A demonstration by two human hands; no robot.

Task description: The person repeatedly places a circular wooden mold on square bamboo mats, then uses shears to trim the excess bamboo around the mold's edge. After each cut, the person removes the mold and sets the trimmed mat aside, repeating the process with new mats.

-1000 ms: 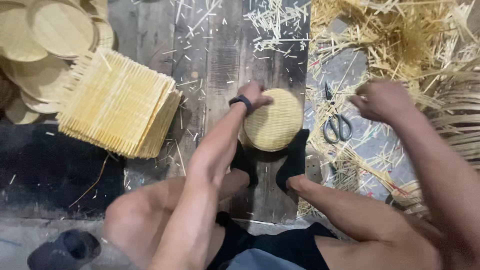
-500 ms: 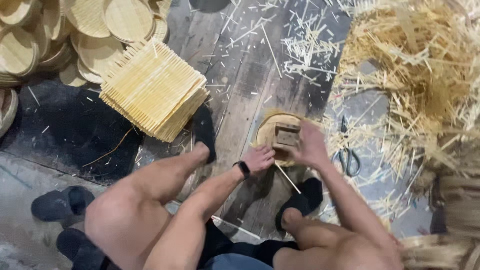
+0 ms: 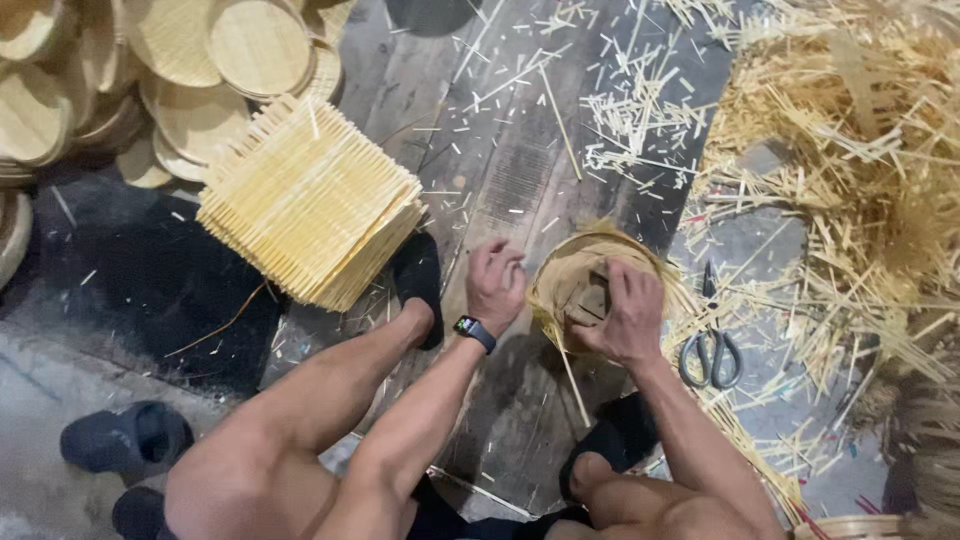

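A round woven bamboo basket (image 3: 566, 268) with loose strip ends sits on the dark wooden floor between my feet. My right hand (image 3: 625, 312) rests over its middle, fingers pressing down inside it on a small block. My left hand (image 3: 495, 280), with a dark watch on the wrist, is curled at the basket's left rim; whether it grips a strip I cannot tell. A long thin bamboo strip (image 3: 572, 382) trails from the basket toward me.
A stack of square woven bamboo mats (image 3: 310, 200) lies to the left. Round woven lids (image 3: 255, 45) are piled at the far left. Black scissors (image 3: 710, 350) lie right of the basket. A heap of bamboo strips (image 3: 850, 170) fills the right. Dark slippers (image 3: 125, 435) sit near left.
One second ago my left hand held the flat round piece while my right hand reached toward the strips. Now both hands are at the basket, and the view has shifted right.
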